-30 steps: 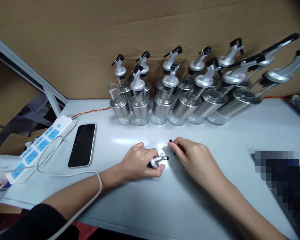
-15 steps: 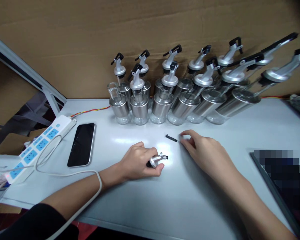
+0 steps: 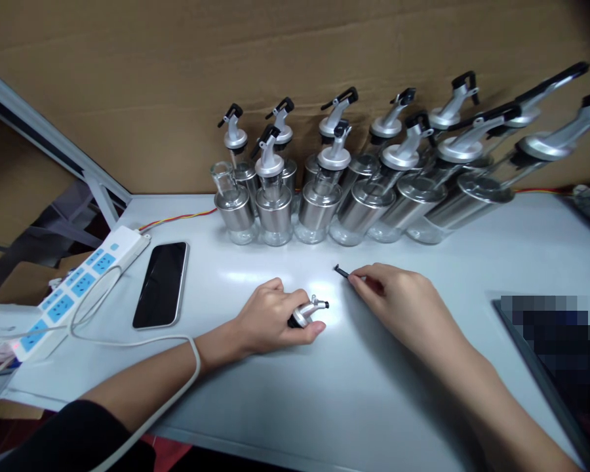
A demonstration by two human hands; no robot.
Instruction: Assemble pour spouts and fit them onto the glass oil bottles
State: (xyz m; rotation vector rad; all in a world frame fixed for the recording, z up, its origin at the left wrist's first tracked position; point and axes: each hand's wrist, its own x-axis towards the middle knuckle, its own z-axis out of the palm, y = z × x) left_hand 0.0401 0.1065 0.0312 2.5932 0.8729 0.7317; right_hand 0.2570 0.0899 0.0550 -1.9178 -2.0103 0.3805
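Observation:
My left hand (image 3: 275,318) is closed around a silver pourer spout (image 3: 305,313), its black-tipped nozzle pointing right past my fingers. The pourer's lower part is hidden in the palm. A small black lever (image 3: 341,271) is pinched by one end between the thumb and forefinger of my right hand (image 3: 398,298); its hooked free end points up and left. Beyond both hands stand several glass bottles with steel sleeves (image 3: 319,203), most topped with the same kind of silver pourer with a black lever. The front left bottle (image 3: 235,206) has a bare neck.
On the left lie a phone (image 3: 160,285) and a white power strip (image 3: 83,288) with a cable (image 3: 191,347) crossing over my left forearm. A dark, partly pixelated flat object (image 3: 535,380) rests at the right. A cardboard wall (image 3: 177,98) rises behind the bottles.
My right hand has moved slightly left and closed on the black lever, which lay on the table before; its free end looks tilted up now. The left hand stays nearly still with the pourer.

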